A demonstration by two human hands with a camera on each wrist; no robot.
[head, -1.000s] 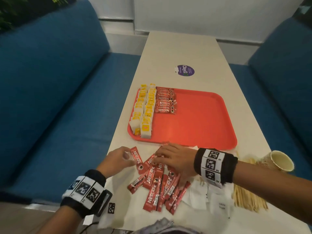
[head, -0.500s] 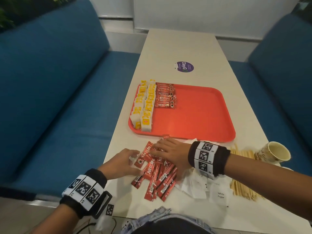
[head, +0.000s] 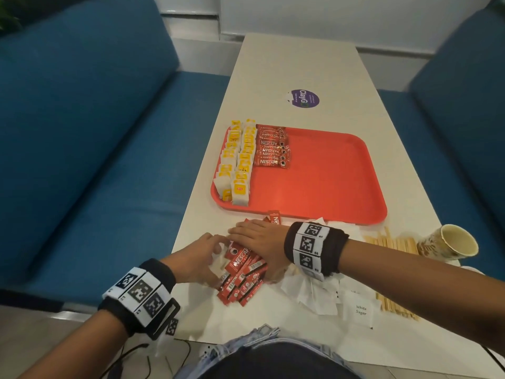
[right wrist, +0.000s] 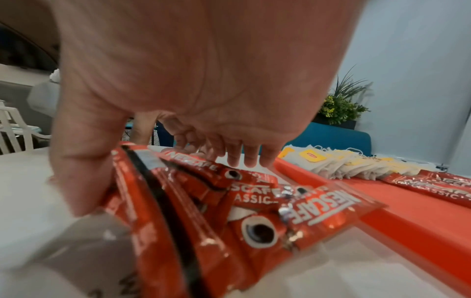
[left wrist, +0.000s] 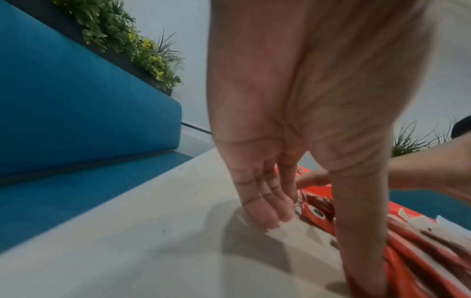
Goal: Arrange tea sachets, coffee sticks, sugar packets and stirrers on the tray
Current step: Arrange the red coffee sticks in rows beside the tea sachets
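1. Since a second ago, both hands have squeezed the scattered coffee sticks (head: 241, 272) into a tighter bundle on the surface (head: 297, 67), just short of the tray (head: 328, 187).
2. Left hand (head: 198, 259) cups the bundle's side, fingers relaxed; right hand (head: 259, 239) lies flat on top.
3. Slick wrappers could squirt sideways, or drag sugar packets (head: 322, 296) along.

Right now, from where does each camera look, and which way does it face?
Head: above, facing down at the white table; both hands and forearms show.
Left wrist: along the left palm toward its fingertips.
Right wrist: along the right palm toward the red plastic tray.
Shared: all three show the loose red coffee sticks.
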